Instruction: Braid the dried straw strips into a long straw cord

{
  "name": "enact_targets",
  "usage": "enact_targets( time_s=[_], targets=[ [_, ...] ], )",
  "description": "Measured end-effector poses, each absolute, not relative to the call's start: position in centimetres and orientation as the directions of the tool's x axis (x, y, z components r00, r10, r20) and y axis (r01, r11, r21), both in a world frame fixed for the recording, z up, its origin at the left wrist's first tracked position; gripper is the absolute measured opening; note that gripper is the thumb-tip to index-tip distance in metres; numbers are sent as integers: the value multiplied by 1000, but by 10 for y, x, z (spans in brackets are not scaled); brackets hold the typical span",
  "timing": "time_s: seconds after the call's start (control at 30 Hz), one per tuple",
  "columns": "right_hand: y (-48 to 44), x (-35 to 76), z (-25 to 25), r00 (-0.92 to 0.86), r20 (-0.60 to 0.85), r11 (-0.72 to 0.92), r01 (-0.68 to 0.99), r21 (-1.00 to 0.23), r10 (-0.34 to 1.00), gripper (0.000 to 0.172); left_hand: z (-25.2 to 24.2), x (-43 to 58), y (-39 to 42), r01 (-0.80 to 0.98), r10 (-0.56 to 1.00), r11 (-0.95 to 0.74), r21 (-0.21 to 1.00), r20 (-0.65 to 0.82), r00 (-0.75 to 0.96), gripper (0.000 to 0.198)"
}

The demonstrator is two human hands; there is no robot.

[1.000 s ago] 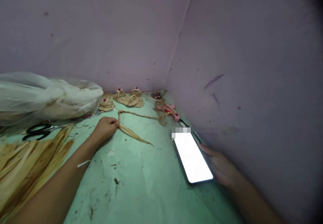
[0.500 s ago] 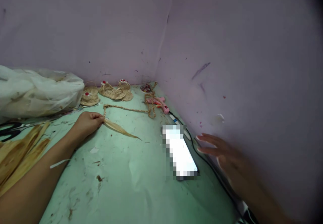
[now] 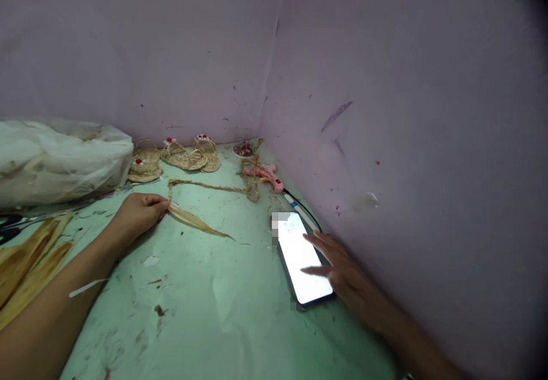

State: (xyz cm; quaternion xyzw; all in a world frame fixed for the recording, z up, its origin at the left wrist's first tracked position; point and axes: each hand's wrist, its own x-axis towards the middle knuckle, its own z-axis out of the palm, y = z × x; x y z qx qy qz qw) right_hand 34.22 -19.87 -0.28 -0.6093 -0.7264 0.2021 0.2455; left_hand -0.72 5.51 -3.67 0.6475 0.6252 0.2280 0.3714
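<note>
My left hand (image 3: 143, 214) pinches the end of a thin braided cord (image 3: 209, 186), where a pale dry husk strip (image 3: 199, 223) sticks out to the right. The cord runs right along the green tabletop (image 3: 201, 311) to a loose coil beside a pink glue gun (image 3: 274, 179). Over the right edge of a phone (image 3: 297, 260) with a bright white screen is my right hand (image 3: 342, 269), its fingers spread and nothing in it. Whether its fingertips touch the screen is unclear.
A white plastic bag (image 3: 64, 160) lies at the back left, beside small woven slippers (image 3: 184, 156) with red and white trim. Near the corner is a dish of beads (image 3: 244, 149). Husk strips (image 3: 29, 260) and black-handled scissors (image 3: 11, 229) lie at the left. Walls rise behind and right.
My right hand has moved left from beside the wall to over the phone. My left hand keeps its pinch on the cord. The view has shifted slightly.
</note>
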Motion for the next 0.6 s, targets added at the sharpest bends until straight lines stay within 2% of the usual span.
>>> enact_targets(
  time_s=[0.17, 0.23, 0.47, 0.53, 0.6],
  targets=[
    [-148, 333, -5, 253, 249, -48, 785, -618, 935, 49, -34, -5, 54, 659, 980, 46, 751, -162, 116, 35],
    [-146, 329, 5, 314, 302, -61, 778, -626, 900, 52, -30, -3, 51, 665, 979, 37, 746, -159, 124, 33],
    [-200, 323, 21, 171, 513, 126, 862, -492, 841, 37, -27, -3, 50, 709, 980, -12, 705, -131, 147, 30],
    [-215, 323, 16, 21, 536, 232, 886, -401, 844, 33, -29, -4, 51, 707, 982, -17, 707, -122, 146, 32],
    [-226, 325, 11, -157, 475, 332, 890, -312, 866, 29, -31, -5, 52, 701, 982, -21, 713, -118, 150, 34]
  ],
)
